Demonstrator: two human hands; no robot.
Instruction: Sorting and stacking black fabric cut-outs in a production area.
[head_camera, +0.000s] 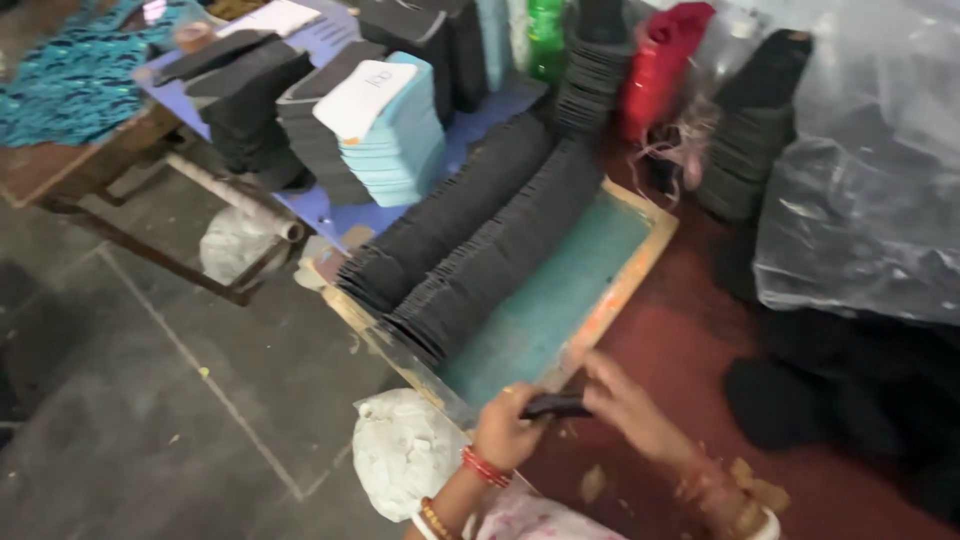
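A white paper label (365, 95) lies on top of the light blue stack (400, 135) at the blue table's (330, 212) front edge. A clear plastic bag (865, 190) sits at the right.

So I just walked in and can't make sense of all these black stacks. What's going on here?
A person holds a small flat black piece between the left hand and right hand, at the near corner of a wooden-framed green tray. Two long rows of black pieces lie on edge in the tray. More stacks, black and pale blue, sit on the table behind.
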